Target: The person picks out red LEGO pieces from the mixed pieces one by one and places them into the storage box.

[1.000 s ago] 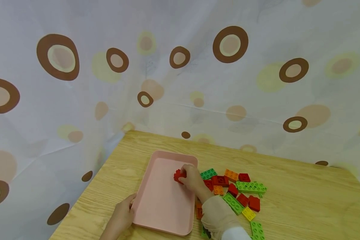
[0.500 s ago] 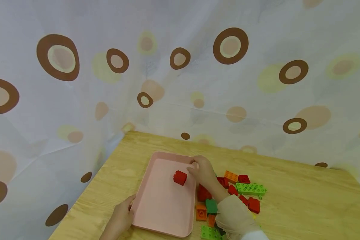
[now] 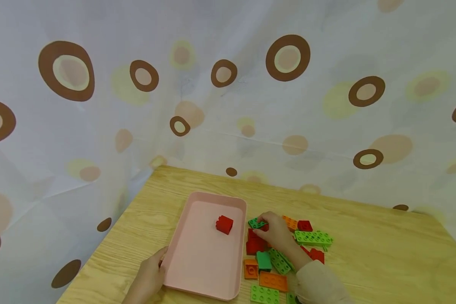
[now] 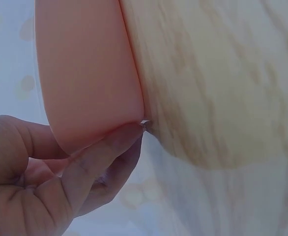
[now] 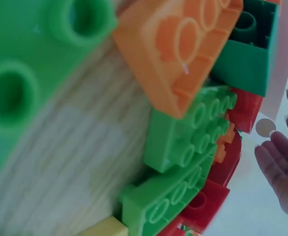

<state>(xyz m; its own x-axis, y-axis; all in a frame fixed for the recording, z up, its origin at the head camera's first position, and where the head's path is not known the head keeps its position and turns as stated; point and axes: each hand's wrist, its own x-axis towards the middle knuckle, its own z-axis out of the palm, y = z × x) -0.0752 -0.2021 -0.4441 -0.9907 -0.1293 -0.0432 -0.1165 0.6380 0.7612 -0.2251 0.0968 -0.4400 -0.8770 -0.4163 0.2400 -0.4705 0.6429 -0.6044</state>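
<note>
My left hand point(image 3: 148, 270) grips the near left corner of the pink tray point(image 3: 201, 257). In the left wrist view the thumb and fingers of that hand point(image 4: 41, 182) pinch the tray's wall point(image 4: 90, 69). A red brick point(image 3: 225, 225) lies alone inside the tray, towards its far right. Outside the right wall, my right hand point(image 3: 279, 234) reaches over the brick pile, thumb and index finger apart around a dark green brick point(image 3: 253, 223); contact cannot be told. The right wrist view shows this hand's fingers point(image 5: 281, 152) loosely extended, holding nothing visible.
Right of the tray lie loose red bricks point(image 3: 255, 245), an orange brick point(image 3: 273, 281), light green bricks point(image 3: 264, 294) and a long light green one point(image 3: 313, 238). The wooden table point(image 3: 384, 253) extends to the right. A patterned cloth point(image 3: 258, 105) hangs behind.
My right hand let go of the red brick in the tray, then moved right over the tray's wall to the dark green brick. My left hand stays on the tray.
</note>
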